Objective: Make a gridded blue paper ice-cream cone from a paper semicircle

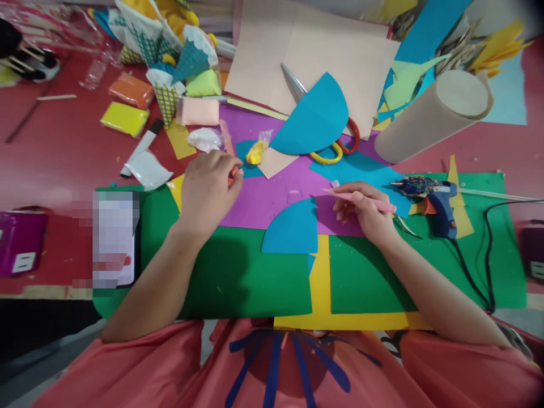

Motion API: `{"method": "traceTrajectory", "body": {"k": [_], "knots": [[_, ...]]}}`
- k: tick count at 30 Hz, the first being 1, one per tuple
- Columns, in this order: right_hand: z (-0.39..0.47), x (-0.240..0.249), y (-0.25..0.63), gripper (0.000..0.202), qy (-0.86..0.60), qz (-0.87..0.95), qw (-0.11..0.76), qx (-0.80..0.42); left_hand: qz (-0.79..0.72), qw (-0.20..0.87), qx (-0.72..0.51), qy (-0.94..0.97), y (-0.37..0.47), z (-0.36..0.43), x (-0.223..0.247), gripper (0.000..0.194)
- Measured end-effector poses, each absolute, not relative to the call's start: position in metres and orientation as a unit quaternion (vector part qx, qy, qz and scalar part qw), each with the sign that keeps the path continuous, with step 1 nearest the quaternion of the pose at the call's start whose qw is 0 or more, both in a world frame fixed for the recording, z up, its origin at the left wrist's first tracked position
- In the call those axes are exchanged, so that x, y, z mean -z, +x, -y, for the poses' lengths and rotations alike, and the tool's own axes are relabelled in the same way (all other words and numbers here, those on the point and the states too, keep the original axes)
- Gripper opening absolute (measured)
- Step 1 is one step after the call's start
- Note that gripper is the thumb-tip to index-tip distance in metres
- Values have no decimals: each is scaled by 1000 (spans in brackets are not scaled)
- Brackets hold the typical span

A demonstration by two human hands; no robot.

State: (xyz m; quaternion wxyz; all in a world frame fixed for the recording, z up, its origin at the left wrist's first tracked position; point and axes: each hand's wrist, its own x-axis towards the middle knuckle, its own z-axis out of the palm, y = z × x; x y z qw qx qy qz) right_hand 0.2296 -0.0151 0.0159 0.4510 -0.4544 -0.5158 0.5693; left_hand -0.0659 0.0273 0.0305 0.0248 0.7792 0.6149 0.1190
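Note:
My right hand (368,212) is closed around a pink pointed tool (369,200), its tip directed left over the purple sheet (272,198). Over the left part of that sheet is my left hand (210,192), its fingers curled on a small orange thing (232,177) that is mostly hidden. Between my hands lies a blue quarter-circle piece (293,229). Farther back, a blue half-circle (318,119) covers the middle of the scissors (325,154), whose red and yellow handles show. A yellow lump in clear wrap (256,153) sits right of my left hand.
A glue gun (444,209) with a black cord lies at the right, below a rolled beige tube (425,119). Phone (114,238), marker (142,148) and wrapped clay blocks (125,118) are on the left. Small paper cones (165,96) stand behind. Green sheets (255,277) lie in front.

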Motion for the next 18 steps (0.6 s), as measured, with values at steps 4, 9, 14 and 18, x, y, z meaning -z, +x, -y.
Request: {"method": "traceTrajectory", "body": {"k": [4,9,14,18], "knots": [[19,-16,230,21,-474,493,590,-430,-629,11,-143,765,-65,-25,-33,14],[21,-13,228,12,-448,488,653,-366,-436,104,-140,883,-25,-15,-30,28],[21,-11,228,8,-452,494,637,-381,-304,111,-29,946,36,-19,-25,50],[21,-13,229,10,-454,494,628,-395,-306,94,11,947,57,-38,-31,30]]}}
